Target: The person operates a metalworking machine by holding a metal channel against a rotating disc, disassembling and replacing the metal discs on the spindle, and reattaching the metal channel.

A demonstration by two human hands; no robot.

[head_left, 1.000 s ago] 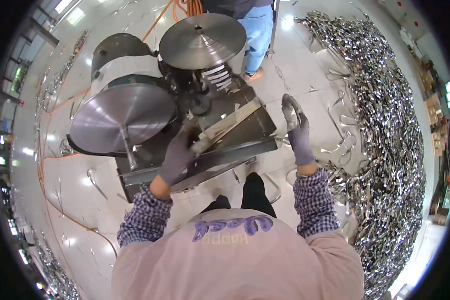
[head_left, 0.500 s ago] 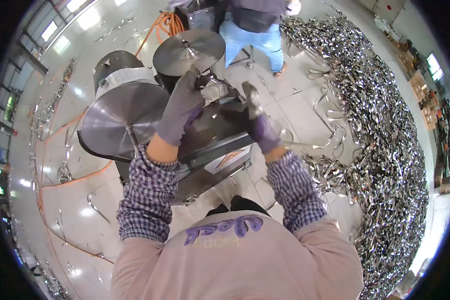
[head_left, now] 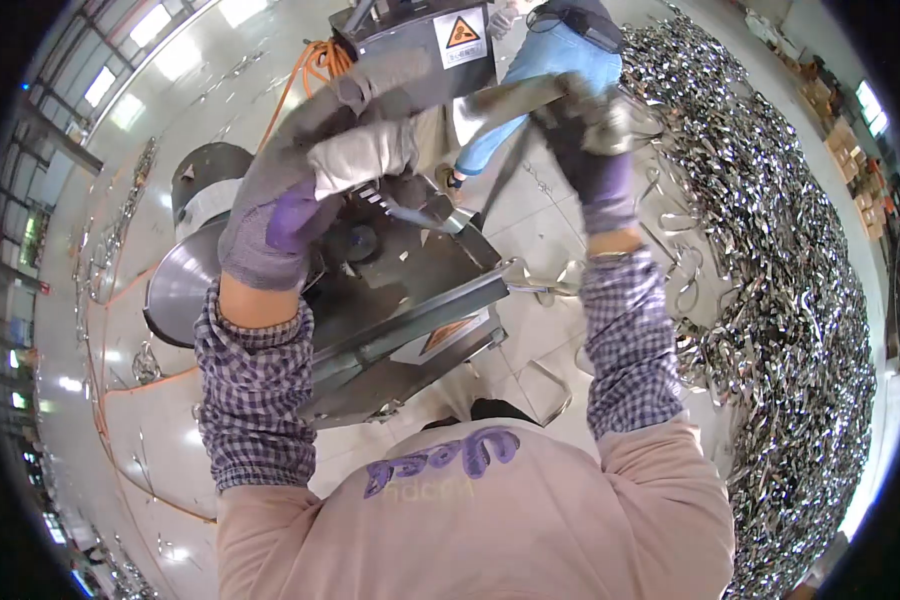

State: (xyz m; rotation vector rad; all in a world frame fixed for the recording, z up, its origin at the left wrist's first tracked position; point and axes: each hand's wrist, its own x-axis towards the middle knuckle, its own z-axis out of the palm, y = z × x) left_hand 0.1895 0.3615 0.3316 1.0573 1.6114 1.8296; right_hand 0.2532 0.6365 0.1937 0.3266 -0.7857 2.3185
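Note:
My left hand (head_left: 280, 205), in a grey and purple glove, is raised above the left side of the dark machine table (head_left: 410, 275). Its fingers are curled, and blur hides what they hold. My right hand (head_left: 595, 150), gloved alike, is up and out to the right, closed on a blurred grey metal strip (head_left: 515, 98) that reaches toward my left hand. Below it a darker band slants down toward the table's far corner. Small metal fittings (head_left: 410, 212) stand on the table under my hands. A round metal disc (head_left: 182, 285) is partly hidden behind my left forearm.
A large heap of shiny metal strips (head_left: 790, 330) covers the floor on the right. Ahead stands another machine with a warning label (head_left: 461, 38), beside a person in blue jeans (head_left: 560, 60). An orange hose (head_left: 315, 62) hangs there; loose strips (head_left: 550, 280) lie near the table.
Both hands have risen from the table and moved apart, the right one up and to the right, the left one leftward. The strip now spans between them. The view has shifted, showing the machine ahead.

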